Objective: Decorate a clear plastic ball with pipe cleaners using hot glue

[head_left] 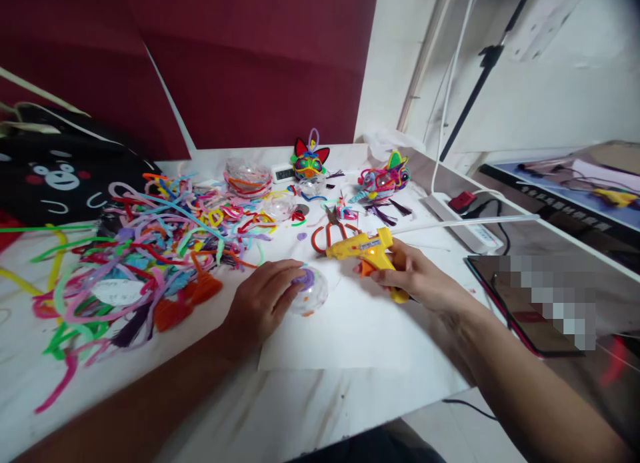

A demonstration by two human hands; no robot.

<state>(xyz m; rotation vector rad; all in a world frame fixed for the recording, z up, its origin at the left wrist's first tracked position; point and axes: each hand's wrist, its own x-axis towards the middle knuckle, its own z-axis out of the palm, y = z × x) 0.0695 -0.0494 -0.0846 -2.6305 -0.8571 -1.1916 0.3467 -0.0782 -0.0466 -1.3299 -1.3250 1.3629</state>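
My right hand [417, 276] is wrapped round the handle of a yellow hot glue gun [366, 247], a finger by its orange trigger. A clear glue stick [450, 224] sticks out behind, and the nozzle points left. My left hand [263, 299] has its fingertips closed on a purple pipe-cleaner coil [306, 277] against a clear plastic ball [316, 297]. Small coloured spots show on the ball, which rests on a white sheet [345, 346]. Just beyond the glue gun lie orange-handled pliers [334, 231].
Left of my hands spreads a heap of pipe cleaners [170, 236] with tassels. At the back stand nested clear half-shells [247, 178], a red-eared ornament [309, 163], a fish-like ornament [385, 181] and a small digital clock [283, 174]. A power strip [465, 226] sits right, a black bag [60, 169] left.
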